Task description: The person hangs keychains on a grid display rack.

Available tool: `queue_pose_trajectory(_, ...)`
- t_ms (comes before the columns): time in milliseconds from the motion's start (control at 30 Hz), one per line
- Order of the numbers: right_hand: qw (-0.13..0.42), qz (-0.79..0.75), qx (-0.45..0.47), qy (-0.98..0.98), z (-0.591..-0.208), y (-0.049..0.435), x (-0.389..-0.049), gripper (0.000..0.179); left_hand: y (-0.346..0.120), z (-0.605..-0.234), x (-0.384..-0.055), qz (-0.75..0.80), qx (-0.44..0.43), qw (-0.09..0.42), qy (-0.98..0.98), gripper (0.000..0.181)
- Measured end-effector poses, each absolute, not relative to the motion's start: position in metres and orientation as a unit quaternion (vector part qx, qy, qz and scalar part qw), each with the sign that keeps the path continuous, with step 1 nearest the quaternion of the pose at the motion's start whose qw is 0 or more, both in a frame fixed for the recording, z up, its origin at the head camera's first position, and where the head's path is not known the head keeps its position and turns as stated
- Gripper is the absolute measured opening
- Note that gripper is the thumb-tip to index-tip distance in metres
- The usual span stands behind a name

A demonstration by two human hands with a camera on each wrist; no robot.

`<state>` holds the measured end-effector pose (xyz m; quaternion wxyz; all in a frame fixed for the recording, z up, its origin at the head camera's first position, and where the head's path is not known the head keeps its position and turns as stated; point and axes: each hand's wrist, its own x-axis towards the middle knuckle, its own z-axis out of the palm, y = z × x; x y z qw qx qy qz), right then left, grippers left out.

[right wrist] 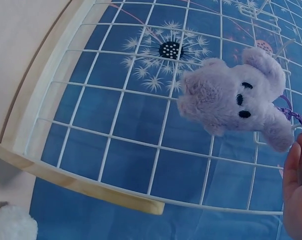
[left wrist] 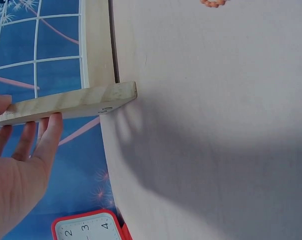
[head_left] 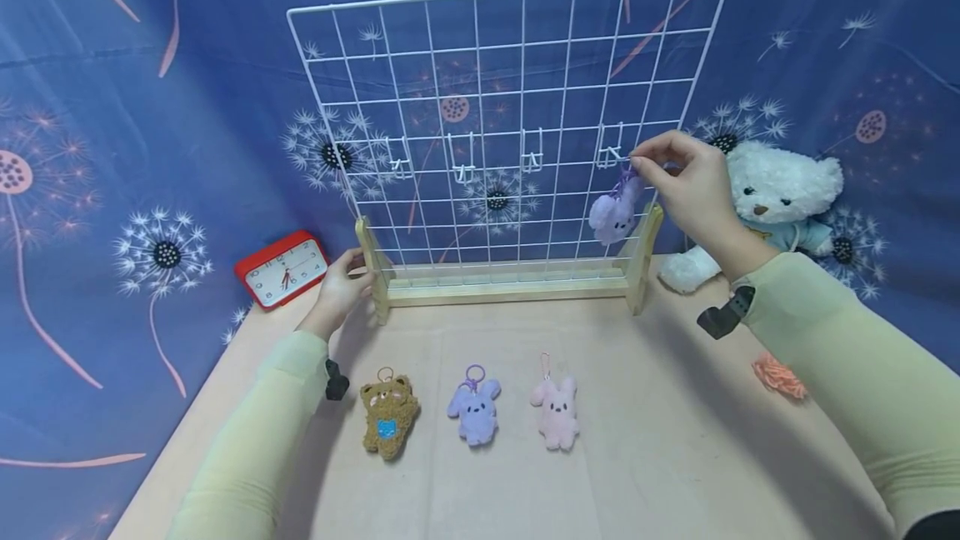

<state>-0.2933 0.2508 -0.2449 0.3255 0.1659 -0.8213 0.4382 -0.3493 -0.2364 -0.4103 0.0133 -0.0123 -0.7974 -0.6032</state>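
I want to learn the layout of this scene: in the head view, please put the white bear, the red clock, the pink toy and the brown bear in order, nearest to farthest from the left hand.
From the left hand:
1. Red clock, just left
2. Brown bear, row's left end
3. Pink toy, row's right end
4. White bear, far right

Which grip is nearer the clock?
Left. The left grip is just right of the clock, at the rack's left end; the right grip is at its right end, holding a purple plush.
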Motion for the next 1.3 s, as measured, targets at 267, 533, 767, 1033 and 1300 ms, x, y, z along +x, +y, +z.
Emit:
queue_pose_trajectory(267,0.313,0.437,0.158,-0.828,-0.238,0.246,-0.303,0.01,-0.238,-0.412,-0.346,-0.597,-0.01,0.025,-0.802,0.06)
queue_pose_trajectory(533,0.308,0.434,0.16,-0.831,-0.238,0.246,-0.308,0.015,-0.238,-0.411,-0.35,-0.591,-0.016,0.024,-0.806,0.059)
queue_pose_trajectory(767,0.312,0.414,0.145,-0.843,-0.238,0.244,-0.318,0.015,-0.238,-0.41,-0.35,-0.593,-0.01,0.02,-0.805,0.059)
queue_pose_trajectory(1033,0.316,0.401,0.127,-0.85,-0.241,0.241,-0.328,0.017,-0.237,-0.411,-0.35,-0.588,-0.012,0.024,-0.809,0.059)
queue_pose_trajectory(1300,0.323,0.383,0.12,-0.857,-0.243,0.24,-0.332,0.02,-0.237,-0.411,-0.35,-0.588,-0.014,0.026,-0.808,0.059)
